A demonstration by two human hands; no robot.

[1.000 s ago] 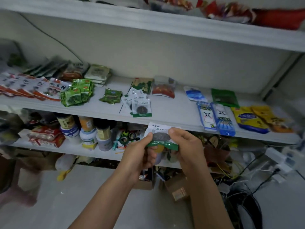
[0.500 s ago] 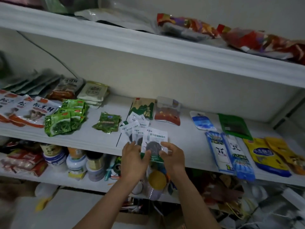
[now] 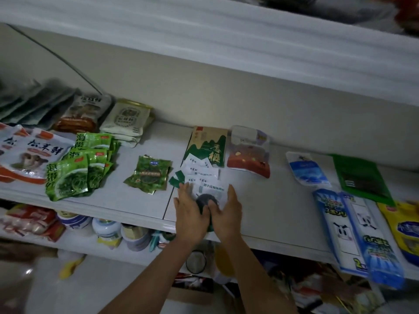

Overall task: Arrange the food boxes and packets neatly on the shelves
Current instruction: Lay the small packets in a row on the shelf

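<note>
On the smooth shelf (image 3: 136, 200), left hand (image 3: 190, 214) and right hand (image 3: 227, 213) press flat-fingered on a glossy packet (image 3: 212, 189).

This looks like a home storeroom or pantry, though the dim, blurred view could also fit a small shop. White shelves (image 3: 272, 200) run along a plain wall (image 3: 226, 98). Food lies flat on the middle one: green packets (image 3: 68, 180), yellow bags (image 3: 405, 230). Jars (image 3: 106, 230) crowd the shelf below, and a cardboard box (image 3: 192, 293) sits on the pale floor (image 3: 90, 291).
</note>
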